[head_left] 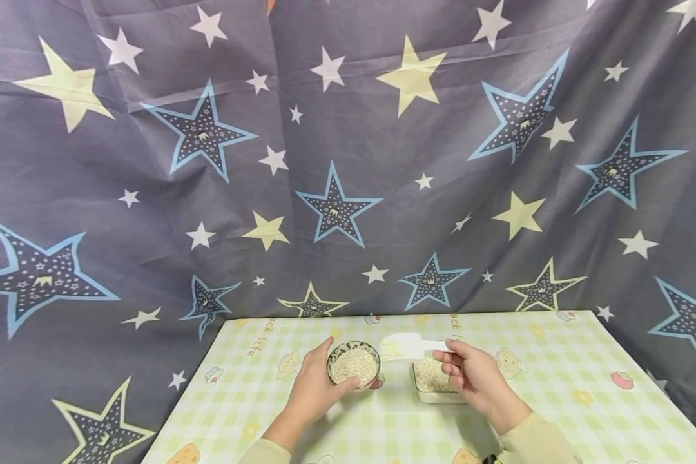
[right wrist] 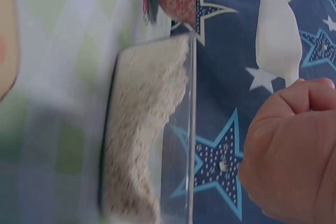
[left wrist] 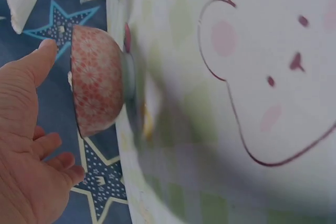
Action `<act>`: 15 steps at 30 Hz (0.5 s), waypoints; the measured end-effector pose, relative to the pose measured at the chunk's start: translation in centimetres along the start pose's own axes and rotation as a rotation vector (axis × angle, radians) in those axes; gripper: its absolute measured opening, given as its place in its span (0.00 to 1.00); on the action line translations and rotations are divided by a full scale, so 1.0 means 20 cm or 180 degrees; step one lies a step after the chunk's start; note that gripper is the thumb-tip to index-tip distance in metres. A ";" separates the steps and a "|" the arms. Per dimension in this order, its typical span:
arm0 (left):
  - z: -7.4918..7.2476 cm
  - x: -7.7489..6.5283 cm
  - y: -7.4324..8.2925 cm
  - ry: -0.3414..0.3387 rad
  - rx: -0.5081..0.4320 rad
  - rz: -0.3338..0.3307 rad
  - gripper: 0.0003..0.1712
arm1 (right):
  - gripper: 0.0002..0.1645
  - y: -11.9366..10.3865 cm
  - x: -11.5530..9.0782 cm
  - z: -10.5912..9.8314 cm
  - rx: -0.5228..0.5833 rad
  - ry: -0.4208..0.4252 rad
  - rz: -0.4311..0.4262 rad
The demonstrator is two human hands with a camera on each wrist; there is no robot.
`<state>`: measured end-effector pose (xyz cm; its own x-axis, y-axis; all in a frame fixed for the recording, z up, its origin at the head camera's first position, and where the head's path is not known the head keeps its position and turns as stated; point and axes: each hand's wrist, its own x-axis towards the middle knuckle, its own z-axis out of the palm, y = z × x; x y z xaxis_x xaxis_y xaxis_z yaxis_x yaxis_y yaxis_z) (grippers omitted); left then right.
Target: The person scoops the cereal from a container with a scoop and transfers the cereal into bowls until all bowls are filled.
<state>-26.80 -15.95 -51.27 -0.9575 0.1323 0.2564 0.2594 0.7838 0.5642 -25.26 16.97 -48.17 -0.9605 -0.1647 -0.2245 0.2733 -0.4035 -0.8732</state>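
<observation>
A round bowl (head_left: pixel 354 367) full of pale grains stands on the table; its outside has a red flower pattern. My left hand (head_left: pixel 316 380) is around its left side in the head view. In the left wrist view, the thumb is just above the rim and the loosely bent fingers are beside the bowl (left wrist: pixel 97 82), apart from it. My right hand (head_left: pixel 478 380) grips the handle of a white scoop (head_left: pixel 408 346), held up between bowl and box, with some pale grains in its blade. Below it stands a clear rectangular box (right wrist: pixel 192 129) partly filled with the same grains, heaped unevenly.
A green-and-white checked tablecloth (head_left: pixel 220 386) with cartoon prints covers the table. Behind its far edge hangs a dark curtain (head_left: pixel 359 142) with stars. The box stands right of the bowl, partly behind my right hand in the head view.
</observation>
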 end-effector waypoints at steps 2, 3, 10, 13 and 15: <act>0.00 0.00 -0.02 -0.0022 -0.0008 -0.0028 0.64 | 0.08 0.00 0.01 0.04 -0.0033 0.0009 0.0000; 0.00 0.00 -0.02 -0.0033 -0.0011 -0.0037 0.64 | 0.09 0.01 0.02 0.05 -0.0052 0.0015 0.0008; 0.01 -0.01 -0.05 -0.0106 -0.0034 -0.0086 0.64 | 0.13 0.03 0.06 0.13 -0.0121 0.0025 0.0036; 0.01 -0.01 -0.07 -0.0142 -0.0066 -0.0093 0.64 | 0.14 0.05 0.08 0.15 -0.0119 0.0023 0.0045; 0.02 0.00 -0.08 -0.0159 -0.0097 -0.0093 0.64 | 0.15 0.06 0.09 0.16 -0.0107 0.0025 0.0059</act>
<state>-27.18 -16.96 -52.46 -0.9696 0.1404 0.2003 0.2342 0.7690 0.5948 -26.51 13.38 -48.28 -0.9557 -0.1648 -0.2440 0.2892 -0.3698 -0.8829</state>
